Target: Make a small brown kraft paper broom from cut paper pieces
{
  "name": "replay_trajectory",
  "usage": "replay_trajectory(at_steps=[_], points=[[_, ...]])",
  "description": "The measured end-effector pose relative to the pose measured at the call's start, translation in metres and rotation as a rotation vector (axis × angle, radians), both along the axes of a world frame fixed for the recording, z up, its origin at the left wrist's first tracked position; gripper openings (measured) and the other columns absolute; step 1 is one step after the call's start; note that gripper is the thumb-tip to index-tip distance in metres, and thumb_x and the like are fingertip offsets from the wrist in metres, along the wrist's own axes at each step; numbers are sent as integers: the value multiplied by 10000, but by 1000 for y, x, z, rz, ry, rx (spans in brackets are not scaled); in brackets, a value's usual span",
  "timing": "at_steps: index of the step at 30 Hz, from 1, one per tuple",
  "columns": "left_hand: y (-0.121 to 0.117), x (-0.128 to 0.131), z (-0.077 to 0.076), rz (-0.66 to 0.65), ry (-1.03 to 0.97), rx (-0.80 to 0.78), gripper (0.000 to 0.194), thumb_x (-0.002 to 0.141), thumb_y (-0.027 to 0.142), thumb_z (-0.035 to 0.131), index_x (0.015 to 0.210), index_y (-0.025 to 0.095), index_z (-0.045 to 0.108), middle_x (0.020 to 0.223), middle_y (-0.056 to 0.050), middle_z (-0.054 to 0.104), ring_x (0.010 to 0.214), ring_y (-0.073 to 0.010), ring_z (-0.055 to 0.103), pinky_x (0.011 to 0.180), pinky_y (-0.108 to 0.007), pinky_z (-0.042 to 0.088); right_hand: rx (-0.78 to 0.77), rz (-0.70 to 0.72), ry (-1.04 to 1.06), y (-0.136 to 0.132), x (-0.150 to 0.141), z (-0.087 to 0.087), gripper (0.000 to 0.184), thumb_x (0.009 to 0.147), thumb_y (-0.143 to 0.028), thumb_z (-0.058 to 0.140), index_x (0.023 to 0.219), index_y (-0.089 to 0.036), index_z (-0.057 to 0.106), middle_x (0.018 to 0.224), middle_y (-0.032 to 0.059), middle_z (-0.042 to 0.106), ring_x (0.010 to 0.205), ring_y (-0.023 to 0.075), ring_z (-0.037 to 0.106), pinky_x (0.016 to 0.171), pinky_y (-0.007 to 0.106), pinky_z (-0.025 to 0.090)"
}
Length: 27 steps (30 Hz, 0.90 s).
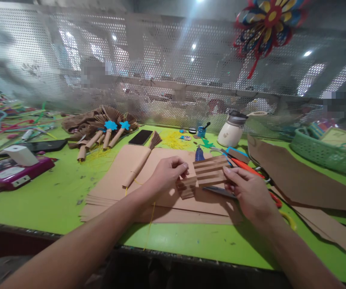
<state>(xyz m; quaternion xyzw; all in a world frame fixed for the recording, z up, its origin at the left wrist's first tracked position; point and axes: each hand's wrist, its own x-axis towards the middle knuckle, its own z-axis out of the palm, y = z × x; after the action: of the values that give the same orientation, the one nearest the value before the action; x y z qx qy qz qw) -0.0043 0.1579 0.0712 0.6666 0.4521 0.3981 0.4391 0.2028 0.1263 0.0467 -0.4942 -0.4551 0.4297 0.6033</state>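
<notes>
My right hand [251, 192] pinches the right edge of a pleated brown paper piece [210, 170], held above a stack of brown paper sheets [160, 214]. My left hand [168, 172] is closed, its fingers curled beside the pleats; what they hold, if anything, is hidden. Just below those fingers is a smaller pleated paper piece [187, 188]; whether it is joined to the larger one I cannot tell. A grey scissor blade [221, 192] shows under my right hand. Left of my left hand lies a rolled paper handle [136, 166] with a fanned end and yellow string.
Finished paper fans [109, 130] with blue cutouts lie back left. A phone [140, 137], a glue bottle [199, 153] and a white jug [232, 129] stand or lie behind. Brown sheets [299, 172] and a green basket [326, 154] are at right; a purple power strip [19, 174] is at left.
</notes>
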Motion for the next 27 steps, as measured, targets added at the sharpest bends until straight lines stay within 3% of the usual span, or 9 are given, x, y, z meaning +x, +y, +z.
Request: replay_trajectory(at_steps=[22, 27], points=[[2, 1, -7, 6, 100, 81, 165, 764, 242, 496, 659, 150, 586, 651, -33, 614, 603, -125, 546, 576, -231, 428, 9, -37, 3, 1, 0, -1, 242, 651, -371, 720, 609, -163, 604, 538, -10, 496, 502, 105, 419, 442, 233, 339], [8, -3, -12, 53, 274, 183, 172, 753, 254, 492, 676, 154, 608, 671, -41, 630, 635, -149, 552, 593, -250, 398, 2, -39, 29, 0, -1, 1, 228, 652, -352, 726, 609, -161, 610, 534, -19, 490, 499, 94, 410, 441, 226, 329]])
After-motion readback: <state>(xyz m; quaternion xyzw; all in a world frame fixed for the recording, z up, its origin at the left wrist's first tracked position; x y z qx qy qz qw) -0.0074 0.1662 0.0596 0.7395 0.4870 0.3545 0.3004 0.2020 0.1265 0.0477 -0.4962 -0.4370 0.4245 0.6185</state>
